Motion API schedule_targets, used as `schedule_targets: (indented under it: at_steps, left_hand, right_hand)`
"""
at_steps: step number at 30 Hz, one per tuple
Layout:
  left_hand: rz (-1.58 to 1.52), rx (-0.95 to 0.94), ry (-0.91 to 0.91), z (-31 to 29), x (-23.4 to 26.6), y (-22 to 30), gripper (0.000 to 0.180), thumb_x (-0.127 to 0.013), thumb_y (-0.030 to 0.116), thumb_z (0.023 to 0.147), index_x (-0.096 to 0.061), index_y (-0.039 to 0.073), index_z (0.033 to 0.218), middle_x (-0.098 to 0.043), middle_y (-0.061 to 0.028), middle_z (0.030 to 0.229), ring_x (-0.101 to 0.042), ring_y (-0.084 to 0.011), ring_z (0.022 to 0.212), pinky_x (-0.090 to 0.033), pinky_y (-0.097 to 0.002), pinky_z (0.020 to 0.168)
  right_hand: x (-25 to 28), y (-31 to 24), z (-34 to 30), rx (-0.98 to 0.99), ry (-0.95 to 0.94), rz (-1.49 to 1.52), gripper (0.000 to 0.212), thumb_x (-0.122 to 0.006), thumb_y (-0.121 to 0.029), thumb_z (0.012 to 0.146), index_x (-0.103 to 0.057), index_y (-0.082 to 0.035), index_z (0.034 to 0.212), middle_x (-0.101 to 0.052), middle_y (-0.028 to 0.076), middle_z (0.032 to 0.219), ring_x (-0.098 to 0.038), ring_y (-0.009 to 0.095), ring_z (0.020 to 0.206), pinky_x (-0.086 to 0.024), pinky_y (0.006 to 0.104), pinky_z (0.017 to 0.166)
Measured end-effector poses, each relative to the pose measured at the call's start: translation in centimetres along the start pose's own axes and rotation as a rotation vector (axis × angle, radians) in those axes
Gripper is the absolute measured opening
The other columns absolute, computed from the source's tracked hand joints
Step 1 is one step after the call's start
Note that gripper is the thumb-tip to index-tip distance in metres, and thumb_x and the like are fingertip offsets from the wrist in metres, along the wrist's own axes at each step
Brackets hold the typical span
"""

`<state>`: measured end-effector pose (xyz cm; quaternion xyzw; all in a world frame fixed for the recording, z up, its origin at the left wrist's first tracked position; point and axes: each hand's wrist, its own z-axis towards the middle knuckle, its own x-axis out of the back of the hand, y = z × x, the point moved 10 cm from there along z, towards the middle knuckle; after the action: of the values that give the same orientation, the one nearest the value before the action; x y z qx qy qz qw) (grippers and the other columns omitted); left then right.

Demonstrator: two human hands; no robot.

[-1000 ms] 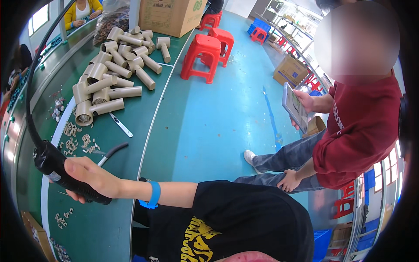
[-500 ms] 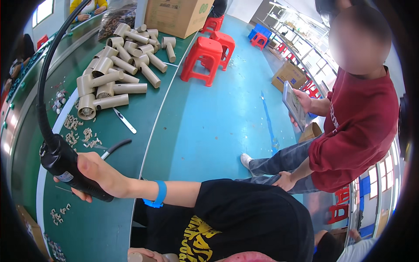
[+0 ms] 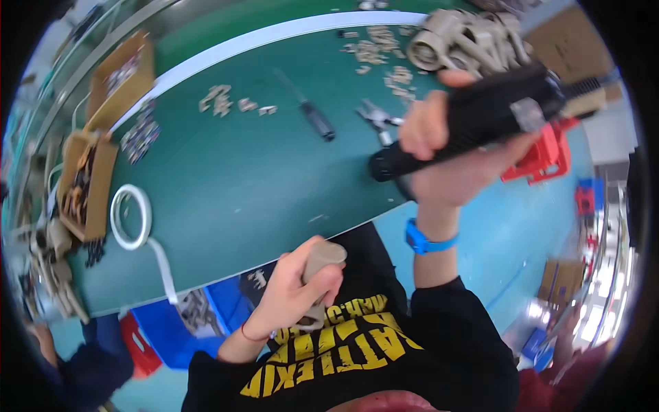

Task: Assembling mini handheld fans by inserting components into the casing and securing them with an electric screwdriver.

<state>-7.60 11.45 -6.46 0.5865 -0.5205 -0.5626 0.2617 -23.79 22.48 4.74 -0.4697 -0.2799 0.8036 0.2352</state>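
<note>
My left hand (image 3: pixel 292 285) is wrapped round a beige hair dryer housing (image 3: pixel 324 255), in front of my chest just off the table's near edge; my fingers cover part of it. My right hand (image 3: pixel 453 147), with a blue band on its wrist, grips a black electric screwdriver (image 3: pixel 480 117) over the table's right side. The tool lies slanted, its cable leaving at the upper right, and is slightly smeared by motion. Beyond it, several like beige housings (image 3: pixel 467 44) are heaped. Pliers (image 3: pixel 374 115) and a black-handled screwdriver (image 3: pixel 317 121) lie on the green table (image 3: pixel 240 165).
Small beige pieces (image 3: pixel 371 51) lie scattered at the back. A white tape roll (image 3: pixel 130 217) trails a strip over the near edge. Cardboard boxes (image 3: pixel 103 185) with parts stand at left. Blue bins (image 3: pixel 175 329) are below the table; a red stool (image 3: pixel 542 158) stands at right.
My view has swung left from the aisle and standing person to the table. The electric screwdriver, still in my right hand, has turned from upright-slanting to lying across. My left hand has come fully into view.
</note>
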Motion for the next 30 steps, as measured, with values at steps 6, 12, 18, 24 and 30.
schedule_targets:
  at_steps: [6, 12, 18, 24, 30]
  left_hand:
    - [0.057, -0.076, 0.047, -0.1, 0.7, 1.6, 0.023, -0.061, 0.020, 0.092, -0.054, 0.001, 0.101, -0.059, -0.0049, 0.069, -0.056, -0.0088, 0.058, -0.043, -0.0226, 0.053]
    - [0.232, -0.239, 0.063, 0.2, 0.5, 3.7, 0.027, -0.068, 0.016, 0.087, -0.058, 0.000, 0.107, -0.063, -0.0040, 0.074, -0.059, -0.0095, 0.066, -0.045, -0.0226, 0.062]
    - [0.302, -0.289, 0.085, -0.3, 0.0, 4.3, 0.030, -0.072, 0.015, 0.085, -0.060, 0.001, 0.108, -0.065, -0.0045, 0.081, -0.062, -0.0107, 0.071, -0.047, -0.0243, 0.067]
    - [0.398, -0.336, 0.146, -0.6, 0.3, 4.4, 0.030, -0.074, 0.013, 0.082, -0.060, 0.001, 0.107, -0.065, -0.0064, 0.084, -0.063, -0.0129, 0.071, -0.047, -0.0247, 0.066]
    - [0.613, -0.424, 0.211, -0.7, -0.5, 5.3, 0.030, -0.075, 0.009, 0.080, -0.060, 0.000, 0.104, -0.066, -0.0085, 0.085, -0.064, -0.0169, 0.071, -0.048, -0.0262, 0.067]
  right_hand:
    - [-4.2, -2.1, 1.6, -0.033, -0.274, 0.426, 0.043, -0.049, -0.044, 0.099, -0.053, -0.005, 0.114, -0.051, -0.001, 0.066, -0.050, 0.008, 0.053, -0.043, 0.0222, 0.051]
    - [-6.1, -1.2, 1.2, -0.181, -0.349, 0.542, 0.025, -0.046, -0.027, 0.101, -0.051, -0.006, 0.112, -0.056, 0.002, 0.069, -0.056, 0.012, 0.056, -0.050, 0.0242, 0.058]
    - [-7.0, -0.6, 0.3, -0.245, -0.342, 0.562, 0.020, -0.045, -0.022, 0.101, -0.051, -0.007, 0.112, -0.057, 0.004, 0.069, -0.058, 0.014, 0.056, -0.051, 0.0264, 0.057]
    - [-6.6, 0.0, -0.1, -0.336, -0.391, 0.501, 0.014, -0.047, -0.019, 0.100, -0.051, -0.008, 0.108, -0.058, 0.005, 0.070, -0.059, 0.015, 0.057, -0.051, 0.0273, 0.057]
    - [-7.3, -0.9, -0.4, -0.269, -0.483, 0.491, 0.003, -0.050, -0.011, 0.097, -0.049, -0.008, 0.097, -0.060, 0.006, 0.069, -0.062, 0.017, 0.056, -0.053, 0.0272, 0.056]
